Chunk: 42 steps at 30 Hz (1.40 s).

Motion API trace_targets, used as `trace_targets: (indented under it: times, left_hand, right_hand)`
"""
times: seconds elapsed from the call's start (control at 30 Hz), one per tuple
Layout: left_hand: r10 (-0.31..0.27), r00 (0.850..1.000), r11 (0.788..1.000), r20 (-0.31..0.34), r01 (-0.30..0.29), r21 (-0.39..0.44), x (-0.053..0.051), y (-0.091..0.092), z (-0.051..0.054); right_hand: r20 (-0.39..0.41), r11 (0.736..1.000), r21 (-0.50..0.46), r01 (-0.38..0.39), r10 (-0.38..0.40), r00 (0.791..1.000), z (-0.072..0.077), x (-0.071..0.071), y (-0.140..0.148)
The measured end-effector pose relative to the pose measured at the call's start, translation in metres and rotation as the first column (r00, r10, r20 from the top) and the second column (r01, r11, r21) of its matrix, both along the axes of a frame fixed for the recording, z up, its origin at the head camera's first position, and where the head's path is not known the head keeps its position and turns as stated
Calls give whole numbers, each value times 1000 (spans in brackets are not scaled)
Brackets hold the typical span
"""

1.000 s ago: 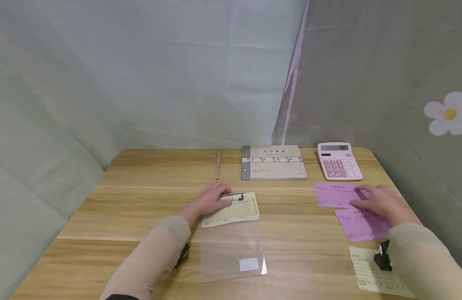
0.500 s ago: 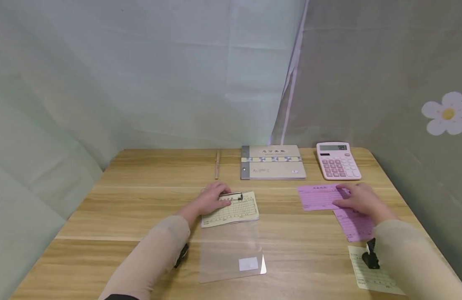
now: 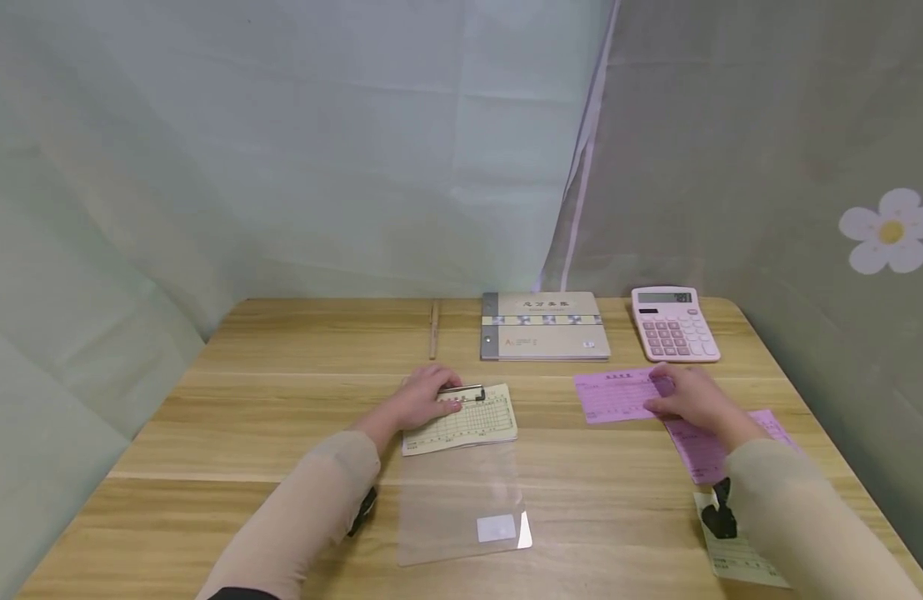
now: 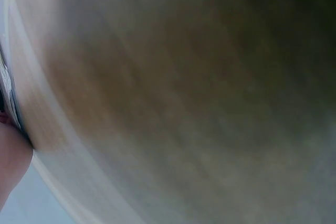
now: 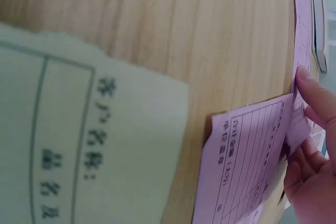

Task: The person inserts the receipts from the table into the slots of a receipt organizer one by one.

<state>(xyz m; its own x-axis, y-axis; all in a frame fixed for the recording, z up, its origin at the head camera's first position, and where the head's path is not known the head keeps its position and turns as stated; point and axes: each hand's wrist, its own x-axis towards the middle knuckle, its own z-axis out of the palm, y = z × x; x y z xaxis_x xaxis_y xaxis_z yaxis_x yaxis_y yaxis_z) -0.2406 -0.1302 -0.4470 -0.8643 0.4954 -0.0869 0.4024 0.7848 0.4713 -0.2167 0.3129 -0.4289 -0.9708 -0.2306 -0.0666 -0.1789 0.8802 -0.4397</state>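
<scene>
A clear clipboard (image 3: 461, 492) lies on the table in front, with a pad of yellowish printed slips (image 3: 476, 423) under its metal clip. My left hand (image 3: 422, 400) holds the clipboard at the clip end, thumb over the slips and fingers around the clip. In the left wrist view only a bit of that hand (image 4: 13, 156) shows at the edge. To the right, my right hand (image 3: 694, 402) pinches the right end of a purple printed slip (image 3: 611, 395). The right wrist view shows thumb and fingers on that slip's edge. A second purple slip (image 5: 241, 166) lies partly beneath this hand.
A yellowish slip (image 3: 735, 554) lies under the right forearm. Along the back of the table stand a pen (image 3: 434, 329), a ledger book (image 3: 547, 342) and a pink calculator (image 3: 675, 325). Curtains hang behind and beside the wooden table (image 3: 281, 367).
My right hand has slid left, drawing the upper purple slip along with it toward the clipboard. More of the lower purple slip now shows right of the wrist. My left hand stays put.
</scene>
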Motion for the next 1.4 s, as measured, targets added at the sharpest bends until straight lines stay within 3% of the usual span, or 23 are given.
trace_targets:
  times: [0.33, 0.6, 0.83, 1.17, 1.27, 1.4]
  left_hand:
    - [-2, 1000, 1000, -11, 2, 9, -1, 0, -1]
    - [5, 1000, 1000, -10, -5, 8, -2, 0, -2]
    - [9, 1000, 1000, -5, -9, 3, -2, 0, -3]
    - [14, 1000, 1000, -3, -14, 4, -1, -1, -3]
    - [10, 1000, 1000, -9, -10, 5, -1, -1, -3]
    - [11, 1000, 1000, -8, -11, 7, -2, 0, -3]
  right_hand:
    - [44, 996, -48, 80, -78, 996, 3, -1, -8]
    - [40, 985, -173, 25, -18, 999, 2, 1, -14]
    - [22, 980, -198, 12, -8, 1000, 3, -2, -24]
    - [63, 944, -329, 23, -3, 998, 18, -5, -40]
    - [75, 922, -386, 33, -5, 997, 22, -3, -46]
    - [70, 899, -438, -9, 45, 997, 25, -2, -59]
